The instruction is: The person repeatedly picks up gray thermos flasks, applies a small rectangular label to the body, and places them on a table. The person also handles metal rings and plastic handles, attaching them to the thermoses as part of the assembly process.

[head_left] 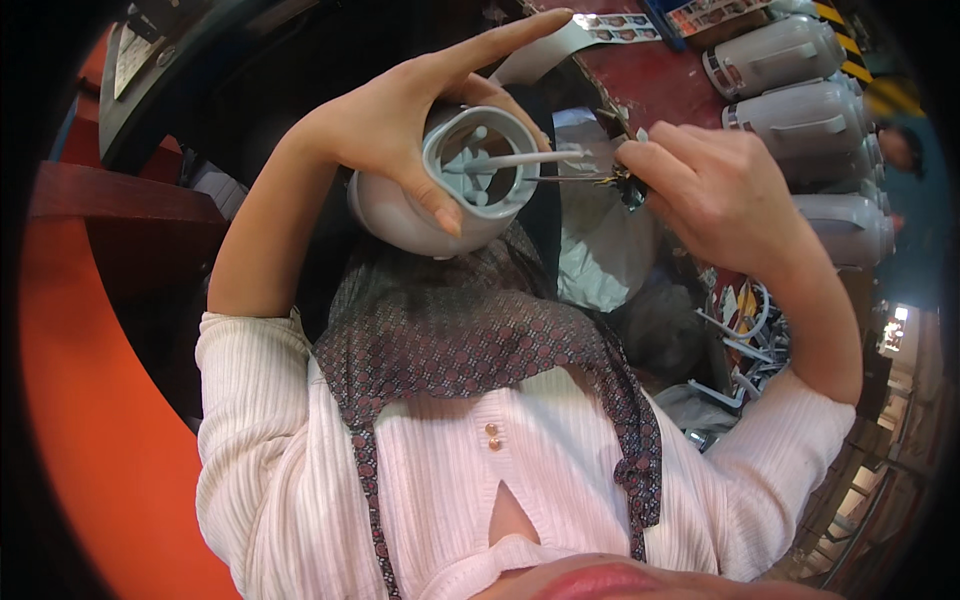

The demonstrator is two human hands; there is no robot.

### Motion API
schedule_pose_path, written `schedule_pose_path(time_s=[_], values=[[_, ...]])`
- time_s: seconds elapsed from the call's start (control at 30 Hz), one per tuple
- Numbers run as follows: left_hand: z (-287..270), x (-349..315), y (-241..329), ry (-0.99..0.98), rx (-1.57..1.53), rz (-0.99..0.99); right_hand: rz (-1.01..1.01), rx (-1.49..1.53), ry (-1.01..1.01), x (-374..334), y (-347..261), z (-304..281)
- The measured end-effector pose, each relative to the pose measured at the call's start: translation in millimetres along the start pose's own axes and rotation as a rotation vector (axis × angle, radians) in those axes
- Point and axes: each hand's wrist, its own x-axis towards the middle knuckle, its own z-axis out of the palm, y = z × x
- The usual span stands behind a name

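Observation:
My left hand [385, 115] grips a rounded light grey plastic housing [395, 220] above my lap, the thumb at its rim and the index finger stretched out past it. The round opening tilts toward the right and shows grey plastic posts inside. From the opening a white rod [530, 159] sticks out toward my right hand [715, 185]. That hand is closed on a thin-shafted metal tool [575, 179], whose shaft points at the opening. Dark and shiny parts show by its fingertips, but my fingers hide most of the grip. Whether the shaft touches the housing, I cannot tell.
Several grey jug-like vessels with handles [790, 115] stand along the right on a red bench [660, 80]. Sticker sheets [620, 28] lie at the far side. A clear plastic bag [600, 265] and loose white plastic handles [750, 345] are near my right arm. An orange surface [80, 370] curves along the left.

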Motion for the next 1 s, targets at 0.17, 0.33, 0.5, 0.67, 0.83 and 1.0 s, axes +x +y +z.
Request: schedule_pose_path(time_s=[0.17, 0.33, 0.5, 0.67, 0.83, 1.0], values=[[5.0, 3.5, -4.6, -0.082, 0.092, 0.043, -0.065, -0.216, 0.129, 1.7, -7.2, 20.0], [19.2, 10.7, -0.8, -0.106, 0.163, 0.061, -0.131, -0.559, 0.147, 10.7, -19.5, 19.6], [32.4, 9.2, -4.2, -0.081, 0.252, 0.035, 0.034, -0.379, -0.164, 5.6, -25.4, 26.2], [53.1, 24.5, -15.5, -0.046, 0.391, -0.067, 0.117, -0.344, -0.216, -0.8, -25.3, 65.0], [77.4, 30.7, -22.4, -0.052, 0.556, -0.223, 0.182, -0.249, -0.221, -13.7, -24.4, 64.9], [93.7, 16.9, -29.6, 0.044, 0.665, -0.117, 0.459, -0.037, -0.39, -56.2, -21.6, 54.7]])
